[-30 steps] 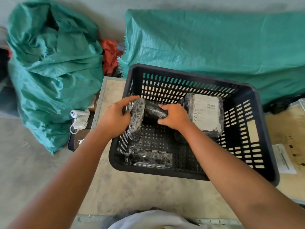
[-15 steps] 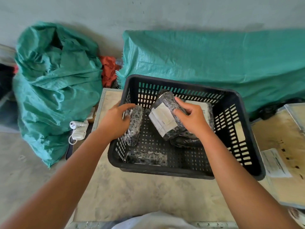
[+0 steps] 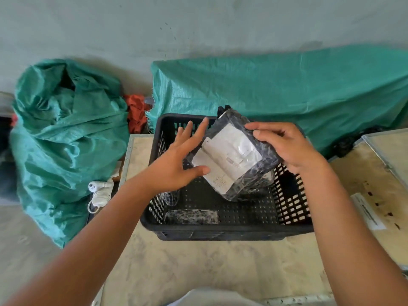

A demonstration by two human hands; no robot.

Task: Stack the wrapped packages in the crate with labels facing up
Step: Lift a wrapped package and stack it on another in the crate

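A black slatted crate stands on a pale table. My right hand grips a black wrapped package by its upper right edge and holds it tilted above the crate, white label toward me. My left hand is spread open beside the package's left side, thumb touching the label's lower edge. Inside the crate, one small wrapped package lies along the near wall and another leans against the left wall, partly hidden by my left forearm. More wrapped packages sit beneath the lifted one, mostly hidden.
The table extends toward me. A crumpled green sack lies left, with a white corded device at its base. A green tarp-covered heap sits behind the crate. A paper label lies on a board to the right.
My right hand lifted the labelled package out of the crate's bottom and raised it higher. My left hand let go of the package at the left wall and opened beside the lifted one.
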